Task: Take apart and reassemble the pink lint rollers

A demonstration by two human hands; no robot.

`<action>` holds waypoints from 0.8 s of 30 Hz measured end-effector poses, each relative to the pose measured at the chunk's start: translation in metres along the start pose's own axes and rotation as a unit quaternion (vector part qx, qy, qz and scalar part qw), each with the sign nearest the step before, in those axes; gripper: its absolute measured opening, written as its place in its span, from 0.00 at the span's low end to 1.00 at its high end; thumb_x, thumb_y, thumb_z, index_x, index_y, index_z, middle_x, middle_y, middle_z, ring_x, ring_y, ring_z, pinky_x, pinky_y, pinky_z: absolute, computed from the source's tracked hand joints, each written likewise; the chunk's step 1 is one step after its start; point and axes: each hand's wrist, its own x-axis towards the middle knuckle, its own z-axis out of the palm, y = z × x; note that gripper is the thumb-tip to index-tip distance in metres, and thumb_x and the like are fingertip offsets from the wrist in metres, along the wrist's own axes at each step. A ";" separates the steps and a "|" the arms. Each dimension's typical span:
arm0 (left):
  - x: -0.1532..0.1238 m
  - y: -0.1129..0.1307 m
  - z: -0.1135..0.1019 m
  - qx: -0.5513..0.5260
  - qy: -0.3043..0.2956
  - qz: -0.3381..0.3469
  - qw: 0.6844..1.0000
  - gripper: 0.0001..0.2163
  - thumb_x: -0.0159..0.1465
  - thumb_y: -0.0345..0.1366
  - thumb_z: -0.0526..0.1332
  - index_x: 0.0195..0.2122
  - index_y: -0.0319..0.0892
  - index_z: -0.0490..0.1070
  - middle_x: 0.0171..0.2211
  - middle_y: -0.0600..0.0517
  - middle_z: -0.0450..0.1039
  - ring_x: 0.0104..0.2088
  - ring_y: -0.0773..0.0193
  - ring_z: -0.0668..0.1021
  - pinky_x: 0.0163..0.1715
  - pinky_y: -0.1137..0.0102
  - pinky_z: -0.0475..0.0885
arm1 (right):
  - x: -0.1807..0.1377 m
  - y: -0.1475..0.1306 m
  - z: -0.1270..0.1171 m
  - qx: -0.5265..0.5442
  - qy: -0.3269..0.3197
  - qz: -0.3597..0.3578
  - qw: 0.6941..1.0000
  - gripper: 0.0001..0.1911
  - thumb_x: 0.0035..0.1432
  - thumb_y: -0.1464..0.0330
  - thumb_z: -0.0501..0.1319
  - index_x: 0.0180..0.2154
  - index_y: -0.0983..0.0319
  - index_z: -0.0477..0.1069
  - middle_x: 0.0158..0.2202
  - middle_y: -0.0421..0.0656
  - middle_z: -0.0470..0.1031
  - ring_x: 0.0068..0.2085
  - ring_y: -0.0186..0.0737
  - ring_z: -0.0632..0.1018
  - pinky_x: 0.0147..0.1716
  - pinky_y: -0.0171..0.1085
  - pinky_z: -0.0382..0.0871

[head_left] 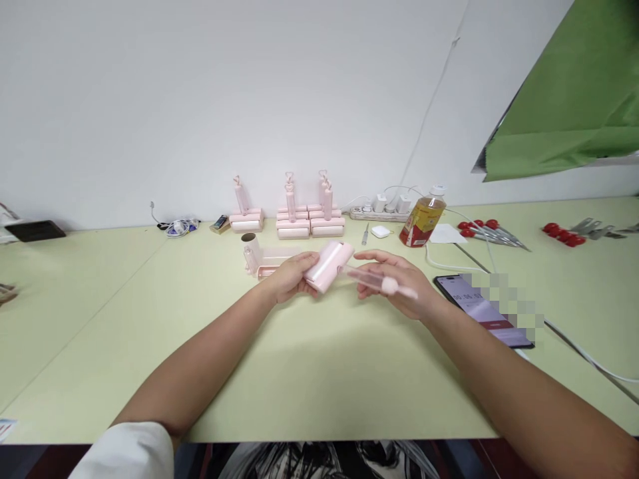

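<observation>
A pink lint roller (328, 267) is in my left hand (295, 274), whose thumb and fingers close round one end of its head. Its clear handle (372, 279) points right, crossing in front of my right hand (394, 279). That hand is open, with its fingers apart and curved around the handle without a visible grip. Just behind my left hand are an opened pink roller case (267, 272) and a grey-white tube (251, 246) standing on end. My left hand hides part of that case.
Several finished-looking pink lint rollers (293, 229) stand by the wall. To the right are a drink bottle (423, 216), a power strip (382, 214), a phone (482, 309), white cables (574, 342) and red-handled tools (492, 229). A coiled cable (177, 228) lies left.
</observation>
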 end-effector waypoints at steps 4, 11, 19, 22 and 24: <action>0.006 -0.008 0.004 -0.081 -0.029 -0.058 0.995 0.17 0.69 0.44 0.50 0.49 0.36 0.66 0.31 0.45 0.73 0.26 0.63 0.77 0.17 0.72 0.72 | 0.004 0.009 -0.001 -0.122 -0.033 -0.123 0.984 0.18 0.52 0.63 0.66 0.46 0.58 0.73 0.55 0.48 0.71 0.39 0.42 0.78 0.36 0.42 0.76; 0.004 -0.008 0.009 -0.094 -0.089 -0.084 0.988 0.18 0.67 0.43 0.51 0.51 0.35 0.67 0.37 0.41 0.76 0.30 0.56 0.82 0.12 0.75 0.68 | 0.015 0.025 0.006 -0.339 0.032 -0.197 0.919 0.16 0.59 0.57 0.60 0.43 0.60 0.74 0.50 0.48 0.74 0.35 0.41 0.76 0.32 0.40 0.73; -0.001 0.015 0.009 0.016 0.052 -0.074 0.996 0.39 0.60 0.67 0.42 0.57 0.38 0.63 0.46 0.36 0.74 0.27 0.55 0.82 0.12 0.74 0.66 | 0.048 -0.013 -0.001 -0.464 0.104 -0.172 0.863 0.19 0.59 0.54 0.57 0.34 0.64 0.74 0.25 0.42 0.74 0.26 0.38 0.72 0.25 0.35 0.62; -0.013 0.023 0.011 0.119 0.153 0.001 0.981 0.37 0.59 0.66 0.49 0.60 0.43 0.57 0.52 0.37 0.70 0.26 0.58 0.81 0.13 0.73 0.67 | 0.078 -0.019 -0.010 -0.512 0.133 -0.154 0.834 0.17 0.58 0.56 0.57 0.34 0.63 0.74 0.27 0.42 0.74 0.29 0.39 0.73 0.26 0.34 0.60; -0.025 0.026 0.012 0.196 0.180 0.047 0.963 0.32 0.61 0.62 0.50 0.58 0.44 0.60 0.51 0.39 0.71 0.24 0.62 0.79 0.14 0.73 0.65 | 0.100 -0.017 -0.014 -0.543 0.151 -0.130 0.816 0.16 0.58 0.57 0.57 0.34 0.63 0.74 0.30 0.42 0.75 0.31 0.39 0.74 0.28 0.34 0.59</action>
